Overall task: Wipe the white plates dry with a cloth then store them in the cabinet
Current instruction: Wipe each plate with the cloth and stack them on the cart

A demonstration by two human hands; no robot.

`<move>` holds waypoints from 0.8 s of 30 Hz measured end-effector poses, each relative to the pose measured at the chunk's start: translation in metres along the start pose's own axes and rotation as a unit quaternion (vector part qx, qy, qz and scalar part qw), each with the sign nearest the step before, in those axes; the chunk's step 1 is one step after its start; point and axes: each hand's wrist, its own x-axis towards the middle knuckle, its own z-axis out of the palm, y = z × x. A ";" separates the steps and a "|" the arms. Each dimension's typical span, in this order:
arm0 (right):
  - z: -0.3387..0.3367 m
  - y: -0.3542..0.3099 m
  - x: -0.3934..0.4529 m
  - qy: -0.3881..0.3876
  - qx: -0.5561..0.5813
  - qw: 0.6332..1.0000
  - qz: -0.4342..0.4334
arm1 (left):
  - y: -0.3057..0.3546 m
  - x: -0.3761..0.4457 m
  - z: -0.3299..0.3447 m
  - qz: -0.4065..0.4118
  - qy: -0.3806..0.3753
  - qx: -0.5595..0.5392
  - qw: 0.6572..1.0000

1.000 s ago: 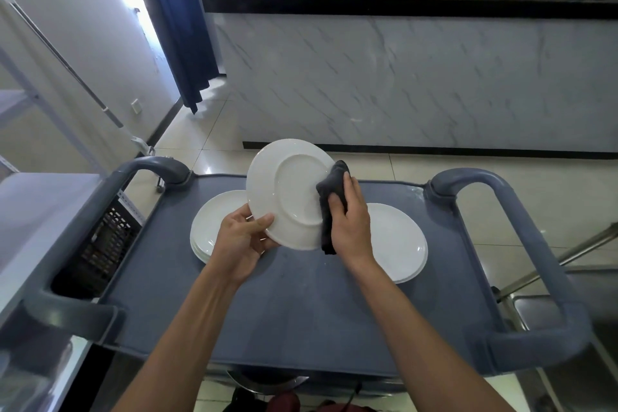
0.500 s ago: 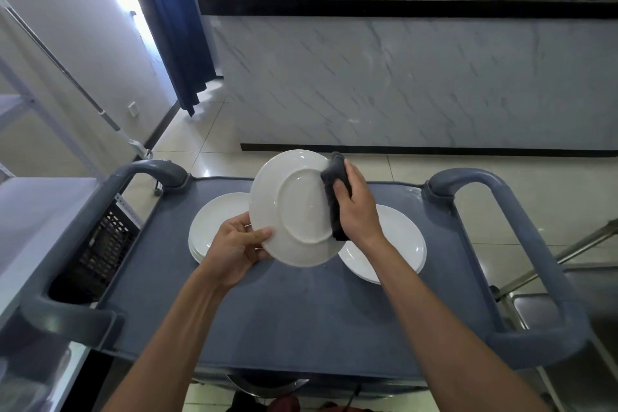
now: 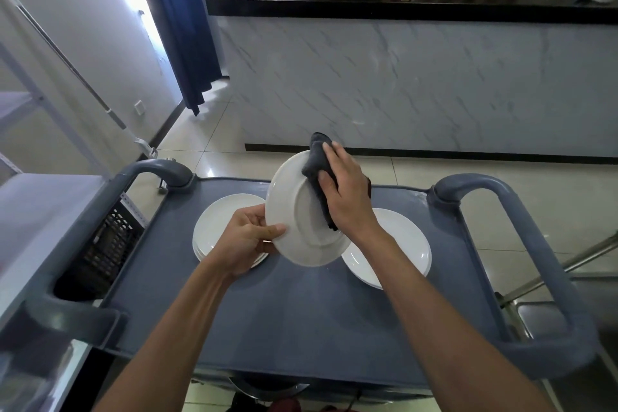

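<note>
I hold a white plate point(image 3: 294, 224) tilted above the grey cart top point(image 3: 301, 311), its underside facing me. My left hand point(image 3: 247, 241) pinches the plate's lower left rim, thumb on the underside. My right hand point(image 3: 344, 197) grips a dark grey cloth point(image 3: 317, 157) and presses it against the plate's upper right part. A stack of white plates point(image 3: 220, 224) lies on the cart behind my left hand. Another white plate point(image 3: 401, 244) lies flat to the right, partly hidden by my right wrist.
The cart has raised grey handles at left point(image 3: 160, 170) and right point(image 3: 521, 211). A black crate point(image 3: 110, 237) sits at the cart's left. A marble-fronted counter point(image 3: 418, 84) stands across the tiled floor. A metal rack point(image 3: 33, 110) stands at far left.
The right hand has slid the cloth up along the plate's right side to the top rim. The plate has tipped and turned slightly in the left hand's grip.
</note>
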 end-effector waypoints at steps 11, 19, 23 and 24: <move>0.029 -0.018 -0.018 -0.042 -0.058 0.992 -0.101 | 0.003 0.002 0.014 0.021 0.022 0.024 0.999; 0.038 -0.017 -0.024 -0.049 -0.030 0.992 -0.113 | 0.002 0.002 0.020 0.031 0.040 0.009 0.999; 0.032 -0.017 -0.015 -0.036 -0.037 0.992 -0.113 | 0.002 0.001 0.022 0.032 0.030 -0.016 0.999; 0.031 -0.017 -0.011 -0.034 -0.034 0.993 -0.103 | 0.002 0.001 0.022 0.032 0.028 -0.020 0.999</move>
